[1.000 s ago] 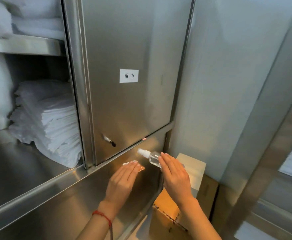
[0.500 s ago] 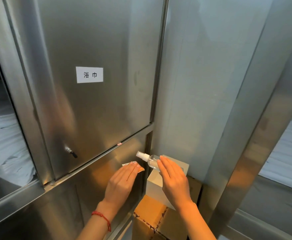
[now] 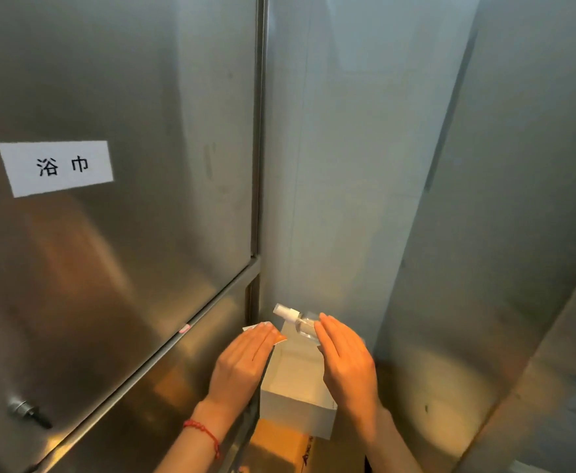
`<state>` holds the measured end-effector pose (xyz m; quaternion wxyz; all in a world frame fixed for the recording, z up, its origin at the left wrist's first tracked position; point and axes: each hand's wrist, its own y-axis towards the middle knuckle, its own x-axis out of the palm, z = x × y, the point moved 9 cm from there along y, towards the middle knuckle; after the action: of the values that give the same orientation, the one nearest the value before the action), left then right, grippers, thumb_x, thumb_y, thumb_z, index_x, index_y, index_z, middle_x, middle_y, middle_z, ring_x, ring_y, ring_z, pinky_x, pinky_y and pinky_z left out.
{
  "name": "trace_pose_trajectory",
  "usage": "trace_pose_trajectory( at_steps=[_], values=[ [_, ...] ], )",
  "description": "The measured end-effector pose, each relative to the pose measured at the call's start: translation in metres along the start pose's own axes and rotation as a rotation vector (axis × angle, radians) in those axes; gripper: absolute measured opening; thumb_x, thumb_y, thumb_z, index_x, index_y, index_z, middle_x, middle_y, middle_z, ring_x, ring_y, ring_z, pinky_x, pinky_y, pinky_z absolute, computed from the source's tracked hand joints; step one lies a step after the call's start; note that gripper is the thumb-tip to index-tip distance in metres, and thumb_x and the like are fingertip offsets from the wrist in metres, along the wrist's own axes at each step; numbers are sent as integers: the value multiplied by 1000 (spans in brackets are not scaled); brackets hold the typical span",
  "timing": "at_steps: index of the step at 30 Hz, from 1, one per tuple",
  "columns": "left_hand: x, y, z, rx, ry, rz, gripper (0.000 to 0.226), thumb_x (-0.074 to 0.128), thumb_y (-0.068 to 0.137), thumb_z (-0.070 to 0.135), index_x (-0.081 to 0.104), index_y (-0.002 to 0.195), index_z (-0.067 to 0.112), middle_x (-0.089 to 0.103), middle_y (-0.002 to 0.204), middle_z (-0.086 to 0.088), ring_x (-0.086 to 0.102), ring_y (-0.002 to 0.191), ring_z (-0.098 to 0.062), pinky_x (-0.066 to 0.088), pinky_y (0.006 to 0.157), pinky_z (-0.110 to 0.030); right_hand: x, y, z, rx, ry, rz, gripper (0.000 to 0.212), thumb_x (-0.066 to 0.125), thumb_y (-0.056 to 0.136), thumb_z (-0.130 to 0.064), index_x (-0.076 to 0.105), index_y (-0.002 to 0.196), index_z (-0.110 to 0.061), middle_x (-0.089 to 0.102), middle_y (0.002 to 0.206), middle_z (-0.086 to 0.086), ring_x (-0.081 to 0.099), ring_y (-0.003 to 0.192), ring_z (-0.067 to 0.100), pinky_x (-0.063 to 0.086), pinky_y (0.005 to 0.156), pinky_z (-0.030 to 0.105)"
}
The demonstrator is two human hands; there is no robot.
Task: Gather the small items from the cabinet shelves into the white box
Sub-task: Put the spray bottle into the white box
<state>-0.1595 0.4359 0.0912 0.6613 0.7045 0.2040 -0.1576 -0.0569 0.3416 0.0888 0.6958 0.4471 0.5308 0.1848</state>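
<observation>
Stainless steel surrounds us on every side: at far left a shut cabinet door (image 3: 116,165) carries a white paper label (image 3: 56,168) printed with two black characters, and a small metal knob (image 3: 27,410) juts from its lower left corner. Below the door's sloping lower edge runs a second steel panel (image 3: 116,387), with a speck of pink (image 3: 185,328) on the seam between them.

Moving right, our left hand (image 3: 242,367), a red string bracelet (image 3: 204,433) at the wrist, reaches forward with its back to the camera and fingers straight and close together. A small flat packet (image 3: 279,337) with white and orange edges pokes out past the fingertips; the grip under the palm is hidden, so we cannot tell how it is held.

Between the two hands sits the white box (image 3: 297,413), open at the top, resting on a brown cardboard carton (image 3: 279,448) in the corner by the cabinet. What shows of the box's inside is bare white wall and floor, though our hands cover part of it.

Our right hand (image 3: 348,363) hovers over the box's right side, fingers extended together, carrying a small clear spray bottle (image 3: 300,320) with a white nozzle that lies sideways above the box's far edge, nozzle pointing left. Whether the thumb clamps it from beneath we cannot tell.

At far right, plain steel wall panels (image 3: 484,233) rise out of frame.
</observation>
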Motion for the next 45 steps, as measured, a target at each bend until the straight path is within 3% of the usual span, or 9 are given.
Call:
trace_pose_trajectory(
  at_steps=[4,10,13,18,21,23,26,36,45],
  values=[
    [27,9,-21,46,-45,6,54,26,103,30,72,100,3,71,102,-11,69,94,-23,52,84,-36,19,15,11,37,-54,9,56,90,51,-1,71,104,0,70,105,15,69,94,29,53,81,40],
    [63,14,-48,81,-148,-26,38,36,98,32,61,112,7,71,103,-11,69,95,-22,51,85,-36,45,24,18,34,-115,78,28,56,89,-12,55,116,-6,70,106,14,69,95,28,54,81,39],
    [80,15,-57,102,-177,-26,38,52,88,36,50,117,10,71,103,-10,68,96,-22,50,86,-35,61,27,24,70,-146,52,40,78,73,-6,66,110,-2,70,106,15,69,94,29,58,76,41],
    [112,14,-73,66,-234,-90,57,25,102,42,70,107,6,71,103,-10,69,96,-22,49,85,-34,90,27,37,121,-175,-58,58,91,47,-2,72,102,0,70,105,16,69,94,29,53,82,39],
    [129,15,-77,58,-236,-111,53,32,101,40,71,102,4,71,103,-9,68,96,-21,49,86,-34,103,28,45,142,-159,-101,64,94,42,-4,72,102,-1,70,104,15,69,93,28,53,81,39],
    [143,16,-84,56,-213,-120,33,63,86,32,71,104,5,71,104,-10,68,97,-21,49,86,-35,115,30,52,158,-134,-128,74,95,41,-6,67,109,-3,70,105,15,69,94,28,50,84,38],
    [174,9,-89,16,-217,-234,60,90,51,22,71,105,4,70,107,-10,68,99,-22,52,84,-38,134,27,66,165,-97,-184,82,96,41,-7,59,114,-5,69,108,15,68,96,28,44,89,36],
    [229,1,-92,-23,-272,-346,69,94,44,19,70,107,5,69,109,-9,67,101,-21,54,84,-36,183,14,101,186,-33,-266,92,92,38,3,49,119,-7,68,110,14,67,100,27,42,92,36],
    [270,-10,-109,12,-265,-333,65,93,44,14,71,104,3,70,106,-12,68,97,-23,48,87,-37,229,0,118,260,-30,-323,90,95,42,-5,49,119,-8,68,110,13,67,101,26,41,94,34]
  ],
)
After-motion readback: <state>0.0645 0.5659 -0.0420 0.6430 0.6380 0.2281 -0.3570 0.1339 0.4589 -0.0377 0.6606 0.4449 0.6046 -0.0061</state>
